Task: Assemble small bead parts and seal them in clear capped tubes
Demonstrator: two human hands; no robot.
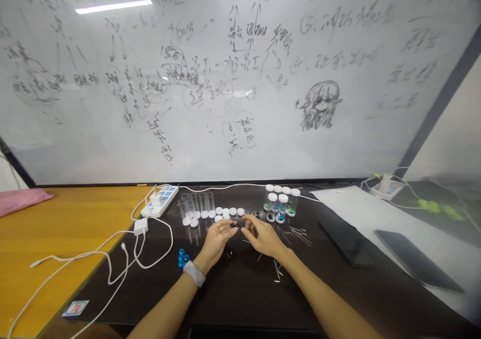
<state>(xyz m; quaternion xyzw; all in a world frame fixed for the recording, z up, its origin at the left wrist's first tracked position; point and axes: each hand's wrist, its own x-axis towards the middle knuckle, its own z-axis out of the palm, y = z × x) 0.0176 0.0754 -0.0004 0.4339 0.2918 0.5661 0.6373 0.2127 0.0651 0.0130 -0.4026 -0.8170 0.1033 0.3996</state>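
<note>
My left hand [218, 239] is closed, pinching a small black part [235, 225] between thumb and fingertips above the dark table. Beside it, my right hand [263, 235] has its thumb and forefinger curved and apart, close to the part's right end; whether they touch it I cannot tell. Small white bits [229, 253] lie below the hands. Thin metal pins or keys [277, 270] are scattered right of them. More black pieces [257, 214] stand behind my right hand. A cluster of blue pieces [183, 258] lies left of my left wrist.
Clear tubes [204, 205] and white caps [233, 212] stand at the back. Capped tubes with coloured pieces [282, 210] are at back right. A power strip [161, 202] and white cables [112, 274] occupy the left. Two dark phone-like slabs [341, 241] lie at right.
</note>
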